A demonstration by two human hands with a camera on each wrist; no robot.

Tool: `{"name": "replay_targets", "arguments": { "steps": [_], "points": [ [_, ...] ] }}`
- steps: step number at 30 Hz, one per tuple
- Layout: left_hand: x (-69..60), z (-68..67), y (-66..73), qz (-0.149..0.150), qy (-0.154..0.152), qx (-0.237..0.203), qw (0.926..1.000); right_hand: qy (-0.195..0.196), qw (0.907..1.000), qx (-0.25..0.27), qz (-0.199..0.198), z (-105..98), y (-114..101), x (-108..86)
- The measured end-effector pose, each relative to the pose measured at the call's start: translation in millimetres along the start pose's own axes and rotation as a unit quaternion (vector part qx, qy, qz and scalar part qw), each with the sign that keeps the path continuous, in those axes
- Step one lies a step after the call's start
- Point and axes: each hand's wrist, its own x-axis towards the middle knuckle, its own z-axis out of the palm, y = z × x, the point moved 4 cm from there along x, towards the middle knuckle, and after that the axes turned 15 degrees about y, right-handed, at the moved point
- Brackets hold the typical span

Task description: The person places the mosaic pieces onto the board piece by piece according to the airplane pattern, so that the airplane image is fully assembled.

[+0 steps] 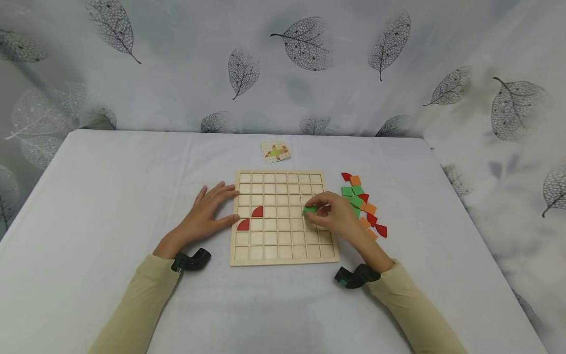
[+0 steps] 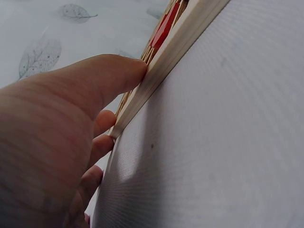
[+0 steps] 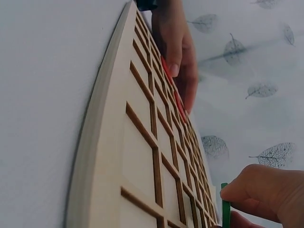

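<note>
A square wooden grid board (image 1: 285,262) lies on the white table. Two red quarter-circle tiles (image 1: 257,212) sit in cells on its left side. My left hand (image 1: 204,215) rests at the board's left edge, thumb and fingertips touching the rim; in the left wrist view the thumb (image 2: 118,71) presses against the board's side. Over the right part of the board, my right hand (image 1: 333,214) pinches a green tile (image 1: 310,209) between thumb and fingers. The right wrist view shows that green tile (image 3: 225,204) held edge-on above the grid.
To the right of the board lies a loose pile of green tiles (image 1: 347,191), orange tiles (image 1: 370,209) and red quarter-circle tiles (image 1: 382,230). Behind the board is a small pattern card (image 1: 276,151). A leaf-printed cloth (image 1: 177,73) hangs behind the table.
</note>
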Motion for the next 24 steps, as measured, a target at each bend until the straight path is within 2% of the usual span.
{"name": "replay_targets", "arguments": {
  "steps": [6, 15, 24],
  "points": [
    [0.0, -0.2, -1.4, 0.0, 0.0, 0.002, 1.0, -0.004, 0.9997, 0.0, -0.024, 7, -7, 2.2],
    [-0.8, -0.6, -1.2, 0.002, 0.003, 0.0, 1.0, -0.021, 0.999, 0.027, -0.03, 20, -16, 2.3],
    [-0.1, -0.2, 0.0, -0.005, -0.002, 0.008, 1.0, -0.041, 0.997, 0.041, -0.052, 36, -23, 2.7]
  ]
}}
